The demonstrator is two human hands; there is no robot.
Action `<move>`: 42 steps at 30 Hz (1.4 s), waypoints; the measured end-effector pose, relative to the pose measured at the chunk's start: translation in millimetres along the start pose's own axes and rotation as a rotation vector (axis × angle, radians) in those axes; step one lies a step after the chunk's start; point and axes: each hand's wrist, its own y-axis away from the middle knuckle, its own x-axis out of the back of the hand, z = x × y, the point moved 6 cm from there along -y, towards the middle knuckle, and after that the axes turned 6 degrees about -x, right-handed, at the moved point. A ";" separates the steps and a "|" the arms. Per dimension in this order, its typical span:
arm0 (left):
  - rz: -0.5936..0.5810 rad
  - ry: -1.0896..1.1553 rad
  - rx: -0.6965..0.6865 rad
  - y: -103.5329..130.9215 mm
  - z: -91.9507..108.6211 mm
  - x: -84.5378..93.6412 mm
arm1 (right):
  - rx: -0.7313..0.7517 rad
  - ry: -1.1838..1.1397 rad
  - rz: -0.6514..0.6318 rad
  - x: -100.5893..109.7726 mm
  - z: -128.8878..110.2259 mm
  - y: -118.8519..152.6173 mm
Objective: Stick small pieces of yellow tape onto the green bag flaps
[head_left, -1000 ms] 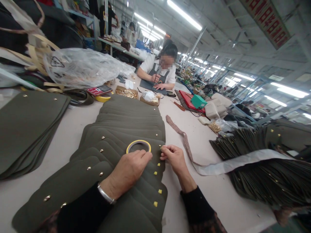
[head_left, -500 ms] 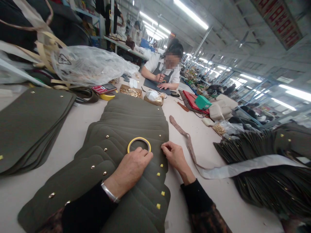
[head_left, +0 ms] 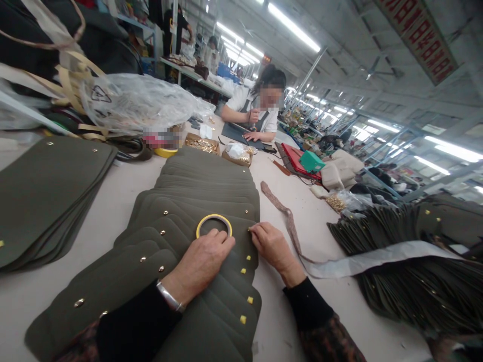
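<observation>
Overlapping dark olive panels point(head_left: 204, 186) are fanned out in a row before me, with gold studs and small yellow tape pieces point(head_left: 243, 320) along their edges. My left hand point(head_left: 202, 261) lies over them, its fingers closed on the near rim of a roll of yellow tape point(head_left: 196, 229). At the row's right edge, the thumb and fingers of my right hand point(head_left: 272, 246) are pinched together. A bit of yellow tape point(head_left: 249, 230) shows at those fingertips, against a panel's edge.
Another stack of olive panels point(head_left: 49, 196) lies left, and a dense bundle of panels point(head_left: 407, 281) right. A long pale strip point(head_left: 362, 262) crosses the right side. Boxes of gold hardware point(head_left: 202, 144) stand ahead, before a co-worker point(head_left: 269, 113) across the table.
The view has shifted slightly. A yellow tape bit now shows at my right fingertips, where it was hidden before. My left hand keeps its hold on the roll. The co-worker's raised hand has moved slightly.
</observation>
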 end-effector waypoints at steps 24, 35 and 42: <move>0.244 0.176 -0.164 3.6 2.6 18.4 | -0.493 -0.564 -0.184 18.7 -9.4 18.5; 0.326 0.212 -0.187 6.7 1.3 21.7 | -0.087 -0.586 0.125 34.8 -56.2 10.5; 0.236 0.238 -0.162 4.8 2.4 16.7 | -0.074 -0.440 0.210 32.7 -59.2 13.2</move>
